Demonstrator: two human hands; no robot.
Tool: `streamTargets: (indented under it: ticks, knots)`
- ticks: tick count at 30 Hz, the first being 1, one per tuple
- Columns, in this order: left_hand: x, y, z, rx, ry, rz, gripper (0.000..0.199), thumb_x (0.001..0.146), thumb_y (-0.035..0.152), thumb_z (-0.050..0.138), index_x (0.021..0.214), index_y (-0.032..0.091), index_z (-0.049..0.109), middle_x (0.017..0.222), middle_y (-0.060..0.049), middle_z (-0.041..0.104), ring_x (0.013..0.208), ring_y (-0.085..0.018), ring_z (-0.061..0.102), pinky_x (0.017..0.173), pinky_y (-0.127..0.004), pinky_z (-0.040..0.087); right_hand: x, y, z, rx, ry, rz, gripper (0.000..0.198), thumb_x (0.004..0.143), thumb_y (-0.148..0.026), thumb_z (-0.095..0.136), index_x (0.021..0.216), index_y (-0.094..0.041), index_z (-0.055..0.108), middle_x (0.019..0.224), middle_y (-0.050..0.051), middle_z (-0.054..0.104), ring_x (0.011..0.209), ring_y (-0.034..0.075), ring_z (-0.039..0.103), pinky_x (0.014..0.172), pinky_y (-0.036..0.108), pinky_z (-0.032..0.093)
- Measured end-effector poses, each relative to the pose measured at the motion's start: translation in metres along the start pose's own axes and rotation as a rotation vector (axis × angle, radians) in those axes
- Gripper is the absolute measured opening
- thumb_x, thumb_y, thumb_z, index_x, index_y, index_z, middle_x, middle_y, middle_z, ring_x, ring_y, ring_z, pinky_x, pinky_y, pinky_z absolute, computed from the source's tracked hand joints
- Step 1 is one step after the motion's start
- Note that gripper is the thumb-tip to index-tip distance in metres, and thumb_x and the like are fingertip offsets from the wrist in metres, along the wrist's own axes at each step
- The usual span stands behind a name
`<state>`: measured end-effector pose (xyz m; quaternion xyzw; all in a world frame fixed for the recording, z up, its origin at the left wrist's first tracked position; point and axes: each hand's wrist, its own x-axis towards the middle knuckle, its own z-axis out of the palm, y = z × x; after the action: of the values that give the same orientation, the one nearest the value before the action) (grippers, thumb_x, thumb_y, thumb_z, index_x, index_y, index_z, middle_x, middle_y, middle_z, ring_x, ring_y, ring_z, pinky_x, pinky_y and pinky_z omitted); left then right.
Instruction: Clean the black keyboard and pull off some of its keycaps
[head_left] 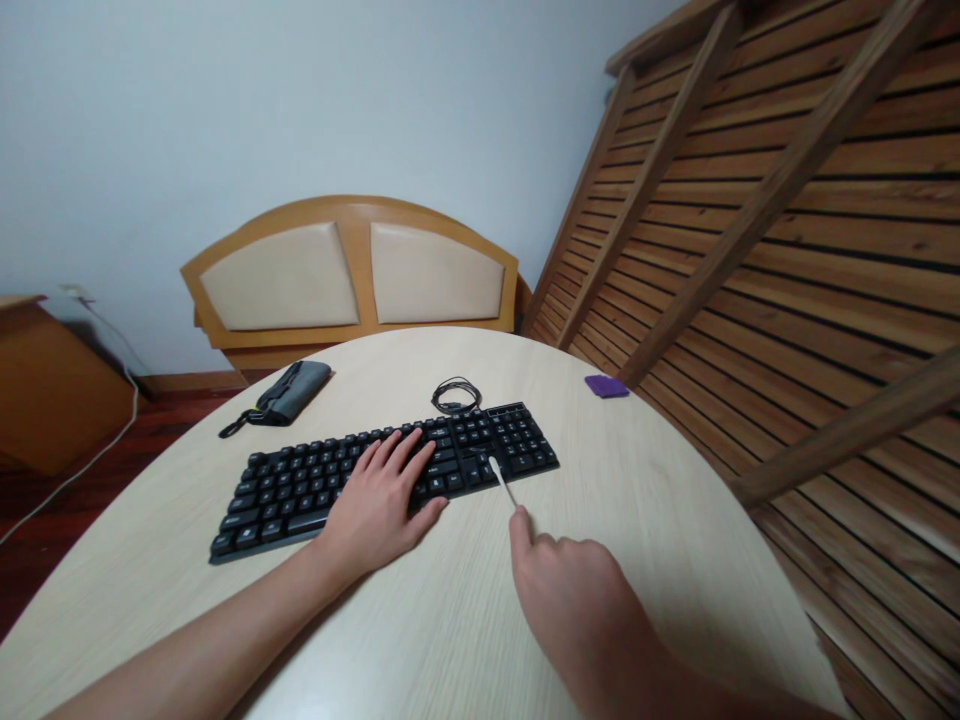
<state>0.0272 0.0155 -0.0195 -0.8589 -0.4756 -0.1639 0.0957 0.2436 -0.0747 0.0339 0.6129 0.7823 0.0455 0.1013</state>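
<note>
A black keyboard lies at a slant across the round table. My left hand rests on its middle right keys, fingers stretched out and spread, holding nothing. In my right hand a cotton swab is pinched, its white tip at the keys near the arrow cluster. Whether the tip presses on a key or only hovers I cannot tell. The thumb and lower fingers of my right hand are partly hidden behind the hand.
A coiled black cable sits behind the keyboard. On the table are also a grey pouch with a strap at the left and a purple cloth at the right. Wooden slats lean along the right side; a padded headboard stands behind.
</note>
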Motion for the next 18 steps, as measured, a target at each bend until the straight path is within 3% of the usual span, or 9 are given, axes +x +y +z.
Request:
streamTargets:
  ticks: [4, 8, 13, 18]
  knots:
    - [0.000, 0.000, 0.000, 0.001, -0.002, -0.003, 0.066, 0.093, 0.053, 0.056, 0.148, 0.017, 0.048, 0.154, -0.014, 0.046, 0.141, -0.038, 0.042, 0.115, -0.058, 0.036, -0.007, 0.002, 0.005, -0.005, 0.050, -0.008, 0.039, 0.099, -0.017, 0.045, 0.135, -0.012, 0.060, 0.069, 0.010, 0.071, 0.060, 0.018, 0.068, 0.052, 0.025, 0.045]
    - [-0.001, 0.000, 0.000, -0.006, 0.005, -0.002, 0.066, 0.092, 0.053, 0.057, 0.148, 0.018, 0.048, 0.154, -0.014, 0.046, 0.141, -0.038, 0.042, 0.115, -0.058, 0.036, -0.005, 0.006, -0.005, 0.019, 0.070, 0.021, 0.045, 0.100, -0.021, 0.046, 0.143, -0.013, 0.054, 0.071, 0.011, 0.071, 0.059, 0.019, 0.066, 0.051, 0.026, 0.044]
    - [0.000, 0.001, -0.002, 0.011, -0.014, -0.003, 0.067, 0.092, 0.053, 0.057, 0.148, 0.016, 0.048, 0.154, -0.015, 0.046, 0.141, -0.037, 0.041, 0.115, -0.058, 0.036, -0.003, 0.002, -0.012, -0.004, 0.035, -0.004, 0.049, 0.098, -0.014, 0.045, 0.146, -0.014, 0.053, 0.073, 0.010, 0.071, 0.062, 0.018, 0.066, 0.054, 0.026, 0.045]
    - [0.001, 0.001, -0.002, 0.010, -0.019, 0.000, 0.067, 0.092, 0.053, 0.057, 0.147, 0.016, 0.049, 0.155, -0.015, 0.045, 0.141, -0.038, 0.041, 0.115, -0.059, 0.036, -0.005, -0.007, -0.001, 0.023, 0.013, -0.027, 0.050, 0.097, -0.012, 0.047, 0.147, -0.011, 0.050, 0.073, 0.010, 0.071, 0.061, 0.017, 0.066, 0.054, 0.026, 0.044]
